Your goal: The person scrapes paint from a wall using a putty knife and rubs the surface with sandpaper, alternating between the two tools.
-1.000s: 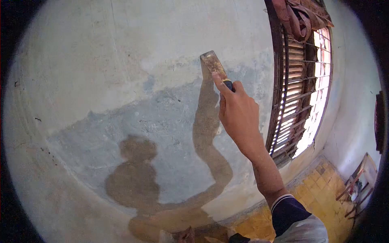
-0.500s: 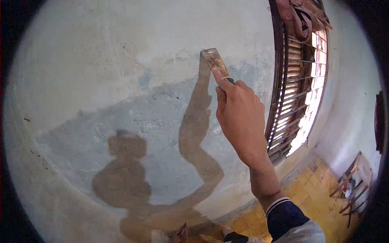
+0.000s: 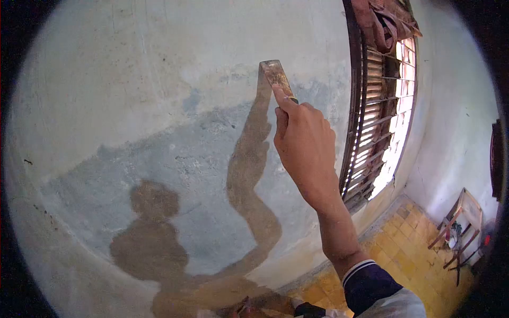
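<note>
My right hand (image 3: 306, 143) is wrapped round the dark handle of a scraper (image 3: 278, 77), with one finger stretched along its blade. The flat metal blade is stained brown, and a yellowish band shows where it meets the handle. Its tip is at the wall (image 3: 212, 32), where it meets its own shadow, near the upper border of a bare grey-blue patch (image 3: 201, 153). Pale, rough coating surrounds that patch. I cannot make out my left hand in the view.
Right of my hand is a barred, louvred window (image 3: 379, 106) with brown cloth (image 3: 384, 24) bunched at its top. A wooden frame-like piece of furniture (image 3: 466, 217) stands on the yellow tiled floor (image 3: 392, 249). My shadow (image 3: 154, 238) falls across the wall.
The view has shifted slightly, so the window and furniture sit further left. My right hand and the scraper appear slightly left and higher in the picture, with the grip unchanged.
</note>
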Action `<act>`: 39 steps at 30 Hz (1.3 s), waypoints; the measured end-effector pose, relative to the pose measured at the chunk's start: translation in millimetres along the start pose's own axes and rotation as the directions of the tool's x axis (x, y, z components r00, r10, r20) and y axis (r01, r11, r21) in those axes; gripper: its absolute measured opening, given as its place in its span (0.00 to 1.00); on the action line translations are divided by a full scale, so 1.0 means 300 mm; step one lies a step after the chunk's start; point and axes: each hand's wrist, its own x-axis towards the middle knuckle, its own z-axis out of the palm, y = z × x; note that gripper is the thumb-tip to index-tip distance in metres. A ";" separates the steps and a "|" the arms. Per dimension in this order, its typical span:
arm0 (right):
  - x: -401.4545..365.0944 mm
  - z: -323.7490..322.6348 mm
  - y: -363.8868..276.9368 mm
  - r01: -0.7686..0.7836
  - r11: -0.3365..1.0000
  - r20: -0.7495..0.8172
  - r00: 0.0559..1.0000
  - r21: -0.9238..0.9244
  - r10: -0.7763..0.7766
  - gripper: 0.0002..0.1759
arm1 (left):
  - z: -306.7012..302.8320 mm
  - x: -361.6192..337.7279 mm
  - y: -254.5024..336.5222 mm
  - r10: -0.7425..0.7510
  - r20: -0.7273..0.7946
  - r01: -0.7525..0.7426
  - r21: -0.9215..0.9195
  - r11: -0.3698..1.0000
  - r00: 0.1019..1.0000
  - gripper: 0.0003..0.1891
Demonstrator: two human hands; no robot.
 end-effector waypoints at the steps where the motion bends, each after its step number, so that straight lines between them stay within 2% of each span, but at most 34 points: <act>1: -0.005 -0.002 -0.007 -0.004 1.000 -0.007 1.000 0.005 0.004 0.22 | -0.002 0.000 -0.001 -0.003 0.002 0.003 -0.003 1.000 1.000 0.22; 5: -0.040 -0.028 -0.022 -0.072 0.997 -0.004 0.997 0.027 0.072 0.19 | -0.034 0.005 0.003 -0.002 0.009 0.002 0.001 1.000 1.000 0.22; 8: 0.000 0.009 -0.015 -0.038 0.999 -0.100 0.994 0.019 0.040 0.18 | -0.050 0.002 -0.005 -0.002 0.016 0.002 -0.002 1.000 1.000 0.22; 11: 0.028 0.008 -0.023 -0.032 0.999 -0.124 0.992 0.005 0.032 0.19 | -0.068 0.007 0.006 -0.002 0.025 0.002 0.001 1.000 1.000 0.22; 14: -0.020 -0.024 -0.033 -0.061 0.998 -0.034 0.998 -0.015 0.061 0.19 | -0.084 0.003 0.007 -0.003 0.033 0.003 0.000 1.000 0.999 0.22; 17: 0.002 -0.019 -0.033 -0.092 0.996 -0.034 0.995 0.014 0.093 0.18 | -0.089 0.008 0.003 0.002 0.043 -0.002 -0.005 1.000 0.999 0.21; 20: 0.045 0.021 -0.032 -0.045 0.998 -0.160 0.986 0.038 0.051 0.18 | -0.094 -0.005 0.000 -0.003 0.046 0.003 -0.003 1.000 0.999 0.21; 23: -0.014 -0.035 -0.051 -0.095 0.995 -0.018 0.995 0.008 0.095 0.18 | -0.106 -0.011 0.003 -0.002 0.051 0.002 -0.002 1.000 0.999 0.21; 29: -0.011 -0.015 -0.040 -0.092 0.994 0.026 0.996 0.054 0.091 0.16 | -0.104 -0.015 -0.001 -0.004 0.052 0.004 -0.009 1.000 0.999 0.21; 32: -0.030 -0.011 -0.040 -0.109 0.993 0.044 0.993 0.049 0.107 0.21 | -0.105 -0.021 0.005 -0.006 0.051 0.006 -0.008 1.000 0.999 0.21; 35: -0.020 -0.032 -0.041 -0.101 0.994 -0.008 0.995 0.031 0.102 0.17 | -0.107 -0.024 0.004 -0.005 0.055 0.005 -0.009 1.000 0.998 0.21; 38: 0.053 0.014 -0.036 -0.066 0.998 -0.121 0.991 -0.009 0.065 0.17 | -0.102 -0.040 0.006 -0.009 0.059 0.009 -0.011 1.000 0.998 0.21; 39: 0.044 0.005 -0.032 -0.060 0.998 -0.090 0.994 -0.007 0.059 0.19 | -0.099 -0.039 0.008 -0.007 0.062 0.008 -0.008 1.000 0.998 0.21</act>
